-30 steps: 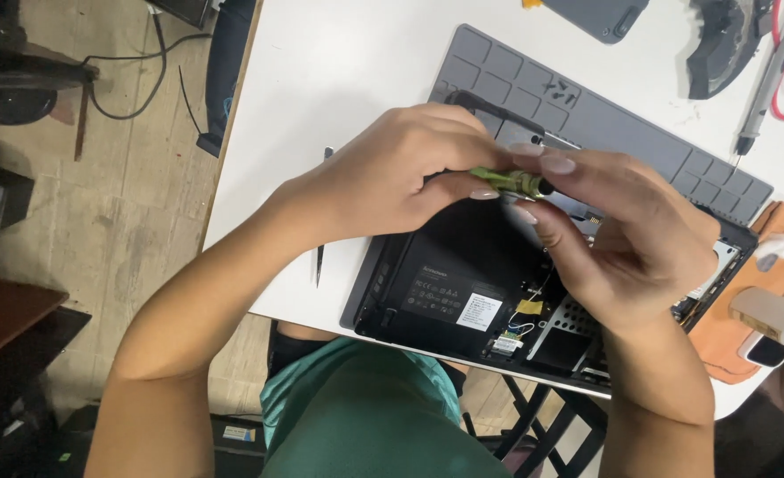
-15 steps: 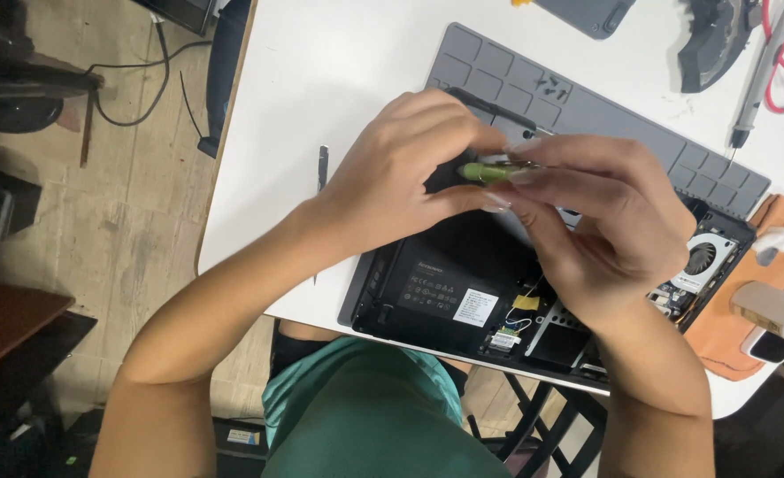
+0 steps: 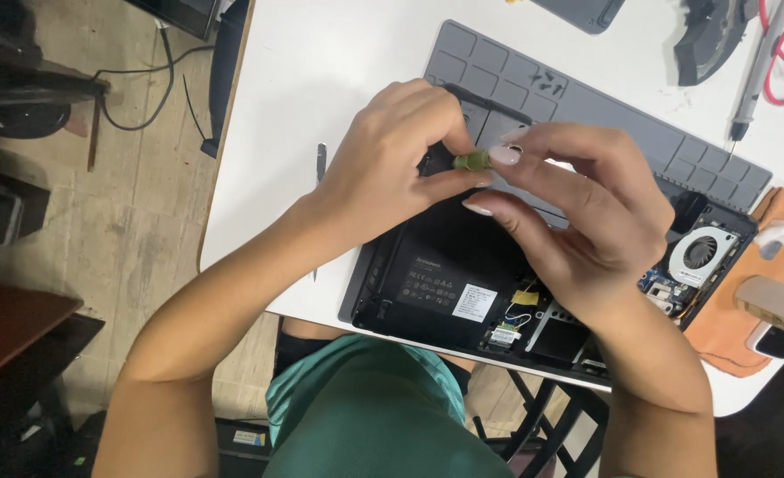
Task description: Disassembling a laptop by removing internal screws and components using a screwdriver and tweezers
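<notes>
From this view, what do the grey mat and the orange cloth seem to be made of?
The grey mat looks like soft silicone or rubber: matte surface, moulded square compartments with raised ridges. The orange cloth looks like suede or microfibre fabric: dull, slightly fuzzy, with soft uneven edges that lie limp on the table. Neither can be told for sure.

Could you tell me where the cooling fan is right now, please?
In the head view the fan sits at the right end of the opened laptop, just right of the right hand, beside the orange cloth.
</notes>
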